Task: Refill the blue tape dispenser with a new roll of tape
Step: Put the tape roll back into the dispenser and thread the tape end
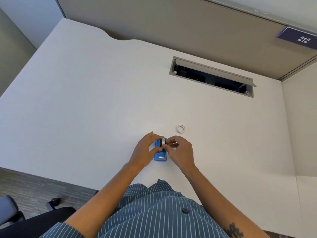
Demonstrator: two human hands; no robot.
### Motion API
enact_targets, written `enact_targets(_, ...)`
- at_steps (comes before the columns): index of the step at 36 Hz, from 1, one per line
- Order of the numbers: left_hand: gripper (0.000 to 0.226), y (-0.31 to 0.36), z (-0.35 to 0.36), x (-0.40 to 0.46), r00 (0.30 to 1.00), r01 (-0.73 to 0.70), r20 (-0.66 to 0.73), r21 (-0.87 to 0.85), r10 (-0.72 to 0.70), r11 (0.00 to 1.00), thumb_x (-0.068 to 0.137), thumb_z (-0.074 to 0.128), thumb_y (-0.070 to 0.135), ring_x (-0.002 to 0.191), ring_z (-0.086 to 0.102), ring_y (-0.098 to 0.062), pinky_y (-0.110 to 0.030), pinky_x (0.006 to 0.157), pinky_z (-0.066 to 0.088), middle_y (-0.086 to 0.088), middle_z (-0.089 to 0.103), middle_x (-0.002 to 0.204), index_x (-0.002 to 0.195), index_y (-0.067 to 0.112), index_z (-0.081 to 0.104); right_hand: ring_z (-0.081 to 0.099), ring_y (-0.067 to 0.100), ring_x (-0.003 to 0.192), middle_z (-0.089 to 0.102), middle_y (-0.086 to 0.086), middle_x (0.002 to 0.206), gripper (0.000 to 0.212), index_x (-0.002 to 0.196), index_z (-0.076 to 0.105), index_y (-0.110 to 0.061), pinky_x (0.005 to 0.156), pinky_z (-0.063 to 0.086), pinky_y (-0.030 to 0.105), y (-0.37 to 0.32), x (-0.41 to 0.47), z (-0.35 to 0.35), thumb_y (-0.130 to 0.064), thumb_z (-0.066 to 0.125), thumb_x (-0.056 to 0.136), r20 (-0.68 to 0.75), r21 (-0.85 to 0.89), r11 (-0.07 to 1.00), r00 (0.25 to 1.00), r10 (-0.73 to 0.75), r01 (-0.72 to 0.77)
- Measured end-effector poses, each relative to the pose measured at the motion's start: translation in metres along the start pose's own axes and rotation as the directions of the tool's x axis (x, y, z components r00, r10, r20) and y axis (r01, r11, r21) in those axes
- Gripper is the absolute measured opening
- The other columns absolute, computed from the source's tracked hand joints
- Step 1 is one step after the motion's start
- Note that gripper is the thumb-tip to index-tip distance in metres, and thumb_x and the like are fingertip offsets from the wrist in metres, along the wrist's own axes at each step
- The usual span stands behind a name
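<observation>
While a white desk [85, 100] fills most of the frame, an open cable tray [211, 77] sits upper right beneath a grey partition carrying a "212" sign [299, 38]. Both forearms reach up from the bottom edge toward lower centre. There the left hand [145, 151] curls against the blue tape dispenser [160, 156], steadying it. Beside it, the right hand [180, 150] pinches the tape roll [162, 143] seated in the dispenser. An empty core [181, 129] lies just up and right.
</observation>
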State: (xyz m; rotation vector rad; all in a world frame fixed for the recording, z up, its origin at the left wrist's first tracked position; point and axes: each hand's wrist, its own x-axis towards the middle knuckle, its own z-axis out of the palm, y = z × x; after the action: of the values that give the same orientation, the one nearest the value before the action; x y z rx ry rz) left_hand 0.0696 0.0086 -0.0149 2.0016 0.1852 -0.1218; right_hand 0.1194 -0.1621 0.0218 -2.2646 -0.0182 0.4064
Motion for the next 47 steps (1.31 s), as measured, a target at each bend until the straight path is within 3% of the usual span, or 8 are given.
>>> enact_targets(6, 0.042, -0.003, 0.001, 0.001, 1.0, 0.027, 0.002, 0.006, -0.027, 1.0, 0.098, 0.074, 0.02, 0.15, 0.045, -0.02, -0.041, 0.126, 0.033, 0.003, 0.064, 0.147, 0.139, 0.028, 0.065, 0.072, 0.009, 0.087, 0.073, -0.009, 0.1, 0.017, 0.107, 0.08, -0.023, 0.078, 0.061, 0.032, -0.001, -0.005, 0.001, -0.014, 0.081, 0.092, -0.021, -0.138, 0.97, 0.979, -0.203, 0.198)
enact_targets(16, 0.04, 0.003, -0.001, -0.002, 1.0, -0.02, -0.001, 0.009, 0.02, 1.0, 0.098, 0.074, 0.014, 0.135, 0.041, 0.004, 0.003, 0.108, 0.022, 0.005, 0.066, 0.136, 0.135, 0.026, 0.067, 0.068, 0.016, 0.073, 0.072, -0.006, 0.094, 0.012, 0.101, 0.084, -0.02, 0.054, 0.051, 0.025, -0.001, -0.01, 0.002, -0.012, 0.082, 0.092, -0.044, -0.368, 0.841, 0.896, -0.441, 0.396)
enact_targets(21, 0.041, 0.001, -0.001, -0.001, 1.0, -0.003, 0.006, 0.029, 0.003, 1.0, 0.098, 0.074, 0.016, 0.139, 0.041, 0.001, -0.003, 0.112, 0.022, 0.007, 0.065, 0.139, 0.136, 0.026, 0.066, 0.068, 0.022, 0.073, 0.071, 0.0, 0.092, 0.011, 0.098, 0.082, -0.014, 0.047, 0.054, 0.031, 0.004, -0.008, 0.002, -0.007, 0.082, 0.09, -0.007, -0.457, 0.757, 0.849, -0.528, 0.467)
enact_targets(25, 0.04, 0.002, -0.001, -0.001, 1.0, -0.003, -0.004, 0.022, 0.003, 1.0, 0.097, 0.075, 0.014, 0.136, 0.041, 0.004, 0.005, 0.107, 0.019, 0.017, 0.061, 0.13, 0.134, 0.025, 0.068, 0.068, 0.023, 0.074, 0.073, -0.001, 0.095, 0.016, 0.097, 0.079, -0.014, 0.045, 0.052, 0.032, 0.008, -0.006, 0.004, -0.001, 0.081, 0.087, 0.03, -0.521, 0.693, 0.822, -0.569, 0.499)
enact_targets(31, 0.041, 0.002, -0.001, -0.001, 1.0, 0.017, 0.007, 0.033, -0.017, 0.999, 0.098, 0.074, 0.016, 0.138, 0.039, 0.003, 0.005, 0.106, 0.018, 0.008, 0.064, 0.14, 0.137, 0.026, 0.066, 0.064, 0.024, 0.07, 0.074, 0.001, 0.094, 0.017, 0.095, 0.076, -0.012, 0.049, 0.049, 0.031, 0.008, -0.003, 0.006, 0.001, 0.079, 0.085, 0.062, -0.562, 0.643, 0.801, -0.595, 0.521)
enact_targets(38, 0.044, -0.001, -0.003, -0.001, 1.0, 0.008, 0.025, 0.023, -0.008, 1.0, 0.096, 0.076, 0.019, 0.142, 0.043, -0.005, -0.026, 0.12, 0.031, 0.005, 0.064, 0.144, 0.138, 0.027, 0.064, 0.06, 0.023, 0.068, 0.069, 0.003, 0.089, 0.026, 0.095, 0.072, -0.01, 0.055, 0.036, 0.026, 0.001, 0.001, 0.005, 0.004, 0.082, 0.076, 0.141, -0.57, 0.638, 0.827, -0.544, 0.517)
enact_targets(43, 0.055, -0.007, -0.005, -0.001, 0.996, 0.035, 0.08, 0.045, -0.038, 0.998, 0.097, 0.076, 0.025, 0.157, 0.033, -0.014, -0.038, 0.128, 0.029, 0.009, 0.055, 0.156, 0.147, 0.03, 0.056, 0.057, 0.022, 0.067, 0.064, 0.003, 0.087, 0.032, 0.093, 0.067, -0.011, 0.056, 0.031, 0.026, 0.0, 0.002, 0.005, 0.006, 0.083, 0.071, 0.174, -0.55, 0.662, 0.845, -0.506, 0.51)
enact_targets(47, 0.075, -0.012, -0.011, -0.002, 0.978, 0.002, 0.208, 0.016, -0.005, 1.0, 0.093, 0.079, 0.039, 0.163, 0.013, -0.008, -0.037, 0.131, 0.019, 0.019, 0.038, 0.165, 0.157, 0.037, 0.04, 0.058, 0.025, 0.07, 0.064, 0.004, 0.089, 0.04, 0.095, 0.066, -0.011, 0.057, 0.034, 0.03, -0.001, 0.003, 0.003, 0.003, 0.086, 0.064, 0.193, -0.556, 0.662, 0.853, -0.484, 0.502)
